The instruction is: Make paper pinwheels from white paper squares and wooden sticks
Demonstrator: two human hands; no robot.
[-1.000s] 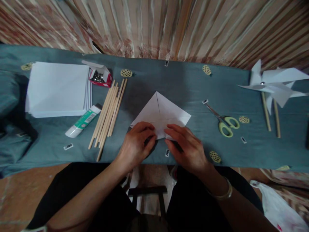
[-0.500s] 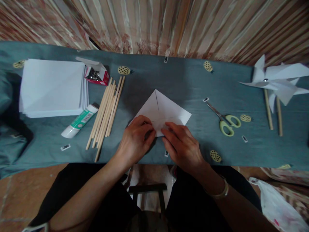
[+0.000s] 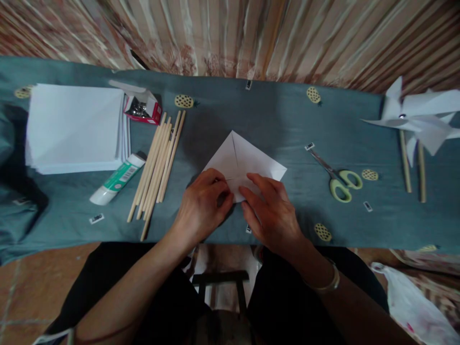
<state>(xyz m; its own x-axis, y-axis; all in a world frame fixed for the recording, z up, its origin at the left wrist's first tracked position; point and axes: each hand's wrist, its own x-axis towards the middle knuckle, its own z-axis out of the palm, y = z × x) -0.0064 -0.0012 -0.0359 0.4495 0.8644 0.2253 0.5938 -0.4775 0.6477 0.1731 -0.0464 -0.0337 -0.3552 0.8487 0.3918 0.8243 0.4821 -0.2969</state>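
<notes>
A square white sheet of paper lies turned like a diamond on the table, with a dark line or slit running in from its far corner and another from the left. My left hand covers its lower left side, thumb and forefinger pinched together on the paper near the close corner. Resting on the lower right part of the sheet, my right hand has its fingers bent and apart. Both hands hide the near edges, so any fold beneath them cannot be made out.
Left are a paper stack, an opened red box of shiny metal pieces, a glue tube and several wooden sticks. Green-handled scissors lie right, with white paper pinwheels on sticks beyond.
My right hand's fingers have lifted and spread slightly over the paper. The left hand keeps its pinch. The view has shifted a little.
</notes>
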